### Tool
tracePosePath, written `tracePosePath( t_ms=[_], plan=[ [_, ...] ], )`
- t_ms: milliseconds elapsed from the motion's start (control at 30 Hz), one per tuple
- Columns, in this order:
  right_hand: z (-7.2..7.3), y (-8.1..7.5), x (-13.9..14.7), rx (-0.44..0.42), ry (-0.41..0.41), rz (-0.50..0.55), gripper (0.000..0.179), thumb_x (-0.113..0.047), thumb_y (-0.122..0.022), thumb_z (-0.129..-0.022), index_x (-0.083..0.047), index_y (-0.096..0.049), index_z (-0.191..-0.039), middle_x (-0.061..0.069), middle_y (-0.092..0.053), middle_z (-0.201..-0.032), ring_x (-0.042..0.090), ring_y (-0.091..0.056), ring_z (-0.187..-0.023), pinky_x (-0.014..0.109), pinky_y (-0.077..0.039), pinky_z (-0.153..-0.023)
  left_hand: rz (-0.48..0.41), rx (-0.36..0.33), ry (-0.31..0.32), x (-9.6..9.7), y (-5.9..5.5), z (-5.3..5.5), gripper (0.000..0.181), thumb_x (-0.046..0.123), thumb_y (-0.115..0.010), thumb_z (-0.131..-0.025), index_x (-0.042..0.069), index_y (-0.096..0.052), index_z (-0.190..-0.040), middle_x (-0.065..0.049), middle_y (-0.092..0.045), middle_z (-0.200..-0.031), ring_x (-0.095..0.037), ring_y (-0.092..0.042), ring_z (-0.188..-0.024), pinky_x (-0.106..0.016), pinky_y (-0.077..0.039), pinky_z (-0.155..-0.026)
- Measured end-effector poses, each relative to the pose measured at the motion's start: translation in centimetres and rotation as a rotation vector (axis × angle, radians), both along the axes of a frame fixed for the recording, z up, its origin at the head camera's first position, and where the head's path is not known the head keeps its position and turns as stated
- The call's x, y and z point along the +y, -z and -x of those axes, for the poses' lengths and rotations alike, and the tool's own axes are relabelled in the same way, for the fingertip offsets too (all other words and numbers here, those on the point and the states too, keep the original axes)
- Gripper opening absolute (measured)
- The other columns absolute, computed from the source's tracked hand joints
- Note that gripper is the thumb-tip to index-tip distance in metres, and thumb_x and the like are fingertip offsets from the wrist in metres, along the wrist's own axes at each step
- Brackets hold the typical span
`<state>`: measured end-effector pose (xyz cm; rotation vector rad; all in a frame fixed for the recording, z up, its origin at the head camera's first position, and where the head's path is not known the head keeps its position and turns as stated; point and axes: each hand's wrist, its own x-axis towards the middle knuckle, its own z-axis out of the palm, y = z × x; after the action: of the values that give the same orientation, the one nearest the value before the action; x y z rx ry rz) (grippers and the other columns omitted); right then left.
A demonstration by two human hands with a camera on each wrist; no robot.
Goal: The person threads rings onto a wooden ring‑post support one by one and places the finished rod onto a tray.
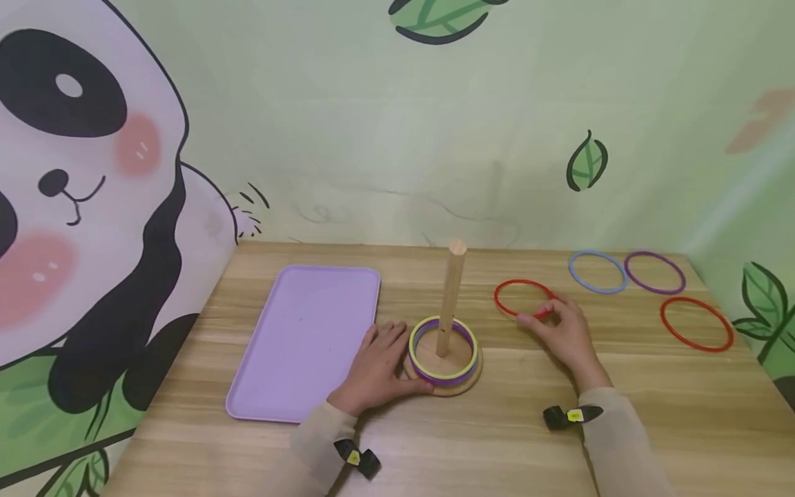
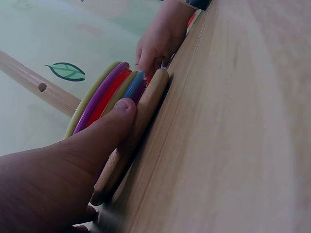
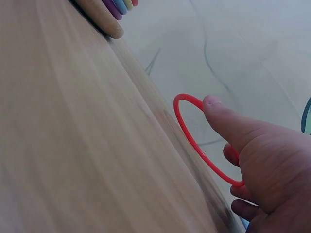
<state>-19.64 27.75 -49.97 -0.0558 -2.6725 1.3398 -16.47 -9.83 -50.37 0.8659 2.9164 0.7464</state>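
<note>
A wooden ring-toss stand (image 1: 444, 331) has a round base and an upright peg. Thin colored rings (image 2: 109, 94) are stacked on the base around the peg, with a yellow one (image 1: 442, 376) on top. My left hand (image 1: 379, 369) holds the stand's base from the left, its thumb along the front edge against the lower rings. To the right of the stand, my right hand (image 1: 566, 335) pinches a red ring (image 1: 509, 283) between thumb and fingers. In the right wrist view this ring (image 3: 192, 138) tilts close over the tabletop.
A purple tray (image 1: 304, 331) lies left of the stand. At the far right of the wooden table (image 1: 497, 442) lie a blue ring (image 1: 580, 284), a purple ring (image 1: 655, 290) and a second red ring (image 1: 695, 345). A wall (image 1: 348, 138) with painted leaves and a panda rises behind.
</note>
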Motion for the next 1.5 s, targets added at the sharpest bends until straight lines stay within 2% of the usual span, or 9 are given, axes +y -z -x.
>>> tracePosePath(
  t_ms=[267,533,700,800,967,1233,1500],
  plan=[
    [0.1,-0.1,-0.2,0.01,0.03,0.079,0.05,-0.03,-0.094,-0.082,0.002,-0.056,-0.092,0.031,-0.033,-0.165,0.055,-0.026,-0.152,0.066,-0.023,-0.124,0.009,-0.005,-0.007,0.0,-0.1,0.1,0.113,0.071,-0.08,-0.08,0.002,-0.041,-0.161,-0.023,-0.039,-0.165,-0.042,-0.03,-0.156,-0.056,-0.009,-0.13],
    [0.0,0.1,-0.2,0.014,0.066,0.111,0.048,-0.028,-0.093,-0.083,0.002,-0.056,-0.094,0.03,-0.033,-0.165,0.054,-0.023,-0.154,0.065,-0.021,-0.125,0.0,-0.012,-0.007,0.0,0.0,0.0,0.112,0.07,-0.08,-0.08,0.004,-0.041,-0.162,-0.023,-0.039,-0.165,-0.042,-0.03,-0.156,-0.056,-0.008,-0.13],
    [-0.1,0.0,-0.2,0.022,0.084,0.141,0.048,-0.027,-0.092,-0.085,0.001,-0.055,-0.097,0.028,-0.032,-0.167,0.052,-0.026,-0.154,0.063,-0.027,-0.123,0.006,-0.011,-0.005,0.0,0.0,0.0,0.113,0.07,-0.08,-0.08,0.003,-0.041,-0.161,-0.022,-0.039,-0.165,-0.041,-0.03,-0.156,-0.056,-0.009,-0.13],
    [-0.1,-0.2,-0.3,0.012,0.09,0.217,0.048,-0.024,-0.091,-0.086,0.003,-0.054,-0.098,0.025,-0.03,-0.169,0.049,-0.027,-0.155,0.059,-0.028,-0.124,0.003,-0.007,0.0,0.0,0.0,0.0,0.113,0.07,-0.081,-0.079,0.002,-0.042,-0.161,-0.023,-0.04,-0.164,-0.042,-0.031,-0.155,-0.057,-0.01,-0.129],
    [0.0,-0.5,-0.5,-0.005,0.083,0.341,0.046,-0.019,-0.089,-0.089,0.006,-0.052,-0.1,0.021,-0.027,-0.171,0.043,-0.023,-0.158,0.053,-0.024,-0.127,0.009,-0.012,-0.001,0.0,0.0,-0.1,0.113,0.071,-0.08,-0.08,0.002,-0.041,-0.161,-0.023,-0.039,-0.165,-0.042,-0.03,-0.156,-0.055,-0.009,-0.13],
    [0.0,-1.0,-0.7,-0.017,0.082,0.322,0.047,-0.017,-0.09,-0.087,0.006,-0.051,-0.099,0.018,-0.028,-0.171,0.041,-0.023,-0.158,0.05,-0.022,-0.128,0.004,-0.01,-0.004,-0.1,0.0,-0.2,0.113,0.071,-0.08,-0.08,0.002,-0.041,-0.161,-0.023,-0.04,-0.164,-0.042,-0.03,-0.156,-0.057,-0.009,-0.129],
    [0.4,-1.8,-0.4,-0.005,0.083,0.33,0.047,-0.019,-0.09,-0.088,0.003,-0.049,-0.098,0.019,-0.029,-0.17,0.042,-0.022,-0.158,0.053,-0.018,-0.129,0.004,0.005,-0.001,-0.1,-0.1,-0.1,0.112,0.07,-0.081,-0.08,0.003,-0.042,-0.161,-0.024,-0.041,-0.163,-0.043,-0.031,-0.155,-0.059,-0.01,-0.129]
  ],
)
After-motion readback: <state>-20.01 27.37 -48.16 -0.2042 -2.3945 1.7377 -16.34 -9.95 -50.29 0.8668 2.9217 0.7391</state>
